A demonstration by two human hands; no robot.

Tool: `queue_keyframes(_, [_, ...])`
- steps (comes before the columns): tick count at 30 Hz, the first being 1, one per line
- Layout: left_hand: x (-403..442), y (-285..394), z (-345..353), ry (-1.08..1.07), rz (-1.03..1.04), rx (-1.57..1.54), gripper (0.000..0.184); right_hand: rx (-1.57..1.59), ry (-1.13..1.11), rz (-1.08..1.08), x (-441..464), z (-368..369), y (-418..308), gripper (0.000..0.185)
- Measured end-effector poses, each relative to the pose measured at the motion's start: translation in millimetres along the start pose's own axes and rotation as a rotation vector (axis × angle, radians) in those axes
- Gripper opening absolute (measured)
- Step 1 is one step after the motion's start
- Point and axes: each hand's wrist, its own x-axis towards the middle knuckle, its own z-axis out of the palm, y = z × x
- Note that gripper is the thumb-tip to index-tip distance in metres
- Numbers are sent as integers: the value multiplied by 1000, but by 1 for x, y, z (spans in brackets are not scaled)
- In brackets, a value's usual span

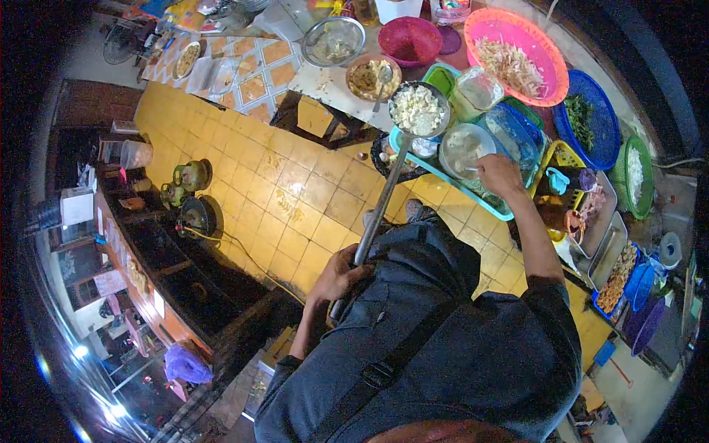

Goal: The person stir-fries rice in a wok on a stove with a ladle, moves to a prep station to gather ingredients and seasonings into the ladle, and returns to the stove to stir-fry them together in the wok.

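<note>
My left hand (340,275) is wrapped round the long metal handle of a ladle (389,187), close to my body. The round head of the ladle holds a heap of white, crumbly chunks (415,111), of a kind I cannot make out, beside the tray. My right hand (499,176) is closed at the rim of a pale, translucent plastic bowl (448,158), with whitish contents inside. This bowl is over a light-blue tray (504,214), just right of the ladle head. Whether the bowl rests on the tray is unclear.
A pink basin (550,66) of shredded food, a blue basket (607,111) of greens and a green basket (646,199) stand right. A food bowl (369,92) and a metal basin (334,59) are at the back. Gas cylinders (190,177) stand left on yellow tiles.
</note>
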Motion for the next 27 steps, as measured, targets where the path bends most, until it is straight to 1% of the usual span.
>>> queue_keyframes(1, [1, -3, 0, 15, 16, 1, 38, -8, -44, 21, -2, -2, -2, 20])
queue_keyframes(5, [4, -20, -3, 16, 46, 68, 38, -2, -61, 79, -9, -12, -10, 20])
queue_keyframes(7, [2, -20, -2, 30, 62, 23, 38, 90, -46, 73, -9, -13, -3, 19])
queue_keyframes(8, [0, -17, -2, 33, 64, 22, 38, 89, -45, 69, -8, -14, 1, 19])
queue_keyframes(10, [-5, -7, -2, -1, -29, -36, 39, 149, -14, -14, -6, -24, 2, 19])
queue_keyframes(11, [-6, -1, -3, 5, -26, -36, 39, 148, -11, -19, -6, -31, 0, 19])
queue_keyframes(13, [-8, 7, -4, -57, 23, 9, 42, 167, 125, -45, -11, -57, -16, 20])
queue_keyframes(14, [-9, 7, -4, -54, 25, 9, 42, 247, 238, -147, -7, -57, -15, 18])
queue_keyframes(15, [-9, 7, -3, -57, -9, -12, 43, 245, 239, -150, -4, -58, -16, 18])
queue_keyframes(17, [-9, 4, -2, -57, -41, -33, 44, -295, 211, 165, 3, -62, -20, 15])
queue_keyframes(18, [-9, 0, -2, -70, -11, 8, 45, -294, 215, 165, 0, -61, -17, 15])
queue_keyframes(20, [-8, -3, -2, -80, 27, 44, 47, -326, 285, 301, -5, -61, -7, 14])
queue_keyframes(21, [-10, 1, 0, -58, 45, 29, 46, -328, 284, 311, -5, -58, -5, 14])
queue_keyframes(23, [-10, 1, 2, -75, 61, 28, 45, -263, -9, 319, -5, -45, 2, 17])
queue_keyframes(25, [-8, -3, 3, -44, -57, -8, 41, -97, -56, 136, -9, -15, 9, 20])
queue_keyframes(26, [-8, -1, 3, -49, -65, -12, 37, -36, 166, 33, -17, -1, 8, 22])
queue_keyframes(27, [-8, 7, 5, -86, -65, 10, 37, 16, 391, -73, -25, 8, 6, 25])
